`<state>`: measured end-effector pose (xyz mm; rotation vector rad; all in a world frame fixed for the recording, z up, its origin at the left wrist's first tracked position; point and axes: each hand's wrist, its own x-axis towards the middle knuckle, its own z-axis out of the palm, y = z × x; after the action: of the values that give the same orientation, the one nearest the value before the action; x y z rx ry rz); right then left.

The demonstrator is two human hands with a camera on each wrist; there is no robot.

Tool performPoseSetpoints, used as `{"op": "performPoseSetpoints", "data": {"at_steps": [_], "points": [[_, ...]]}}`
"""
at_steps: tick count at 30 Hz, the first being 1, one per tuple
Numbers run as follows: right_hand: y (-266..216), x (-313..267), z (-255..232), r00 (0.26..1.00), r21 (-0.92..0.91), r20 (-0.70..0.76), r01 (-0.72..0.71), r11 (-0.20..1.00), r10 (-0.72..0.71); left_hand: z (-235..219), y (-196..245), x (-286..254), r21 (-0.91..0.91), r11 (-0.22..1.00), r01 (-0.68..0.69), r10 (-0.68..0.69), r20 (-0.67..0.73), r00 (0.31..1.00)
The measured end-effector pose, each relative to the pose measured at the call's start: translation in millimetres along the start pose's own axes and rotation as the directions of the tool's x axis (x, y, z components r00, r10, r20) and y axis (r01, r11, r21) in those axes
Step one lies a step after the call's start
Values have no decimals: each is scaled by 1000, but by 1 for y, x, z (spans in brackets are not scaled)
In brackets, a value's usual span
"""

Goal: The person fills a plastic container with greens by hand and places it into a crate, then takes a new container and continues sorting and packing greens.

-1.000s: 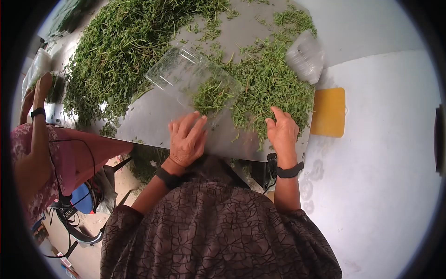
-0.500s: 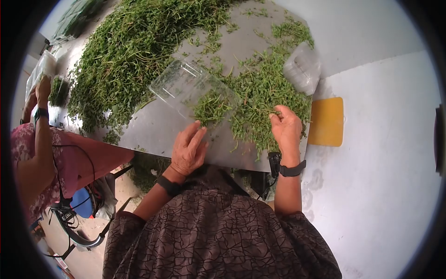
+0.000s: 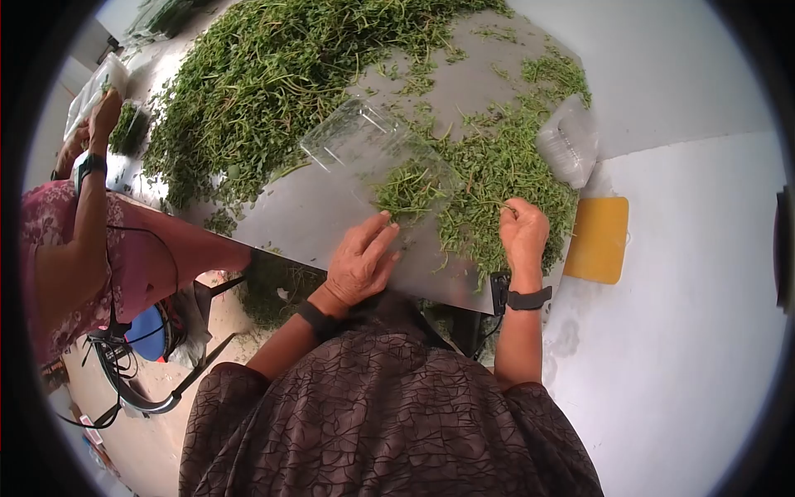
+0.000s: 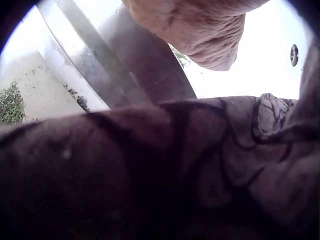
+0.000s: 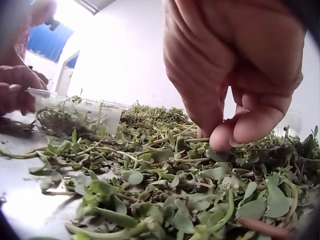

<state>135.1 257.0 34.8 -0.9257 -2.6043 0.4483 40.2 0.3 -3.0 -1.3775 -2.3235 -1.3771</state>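
My right hand (image 3: pixel 523 236) is over the near right pile of leafy green sprigs (image 3: pixel 497 161), thumb and fingers pinched together at a stem. The right wrist view shows those fingertips (image 5: pixel 240 132) down among fleshy leaves and stems (image 5: pixel 215 172). A clear plastic box (image 3: pixel 335 137) with its lid open lies on the metal table, some sprigs (image 3: pixel 406 186) in it. My left hand (image 3: pixel 362 261) rests at the box's near edge, its fingers extended and holding nothing. Mostly sleeve (image 4: pixel 150 170) fills the left wrist view, with part of the hand above.
A large heap of greens (image 3: pixel 257 91) covers the table's far left. Another clear box (image 3: pixel 570 141) stands at the right edge, beside a yellow board (image 3: pixel 598 240). At left, another person's hands (image 3: pixel 99 124) work by a filled box (image 3: pixel 127 128).
My right hand's fingers have closed from spread to a pinch at the pile. The left hand stays beside the box. The head view has shifted, moving the scene slightly right and down.
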Motion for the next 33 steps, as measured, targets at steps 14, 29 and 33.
{"op": "performPoseSetpoints", "data": {"at_steps": [14, 29, 33], "points": [[-126, -8, -42, 935, 768, 352, -315, 558, 44, -3, -1, 1, -45, 997, -62, 62, 18, 998], [-121, -18, -17, 908, 661, 344, -52, 749, -240, -3, -2, 2, -57, 996, -73, 75, 51, 996], [-125, -10, 7, 870, 530, 188, 300, 793, -455, -3, -1, 3, -61, 995, -79, 82, 62, 995]]}}
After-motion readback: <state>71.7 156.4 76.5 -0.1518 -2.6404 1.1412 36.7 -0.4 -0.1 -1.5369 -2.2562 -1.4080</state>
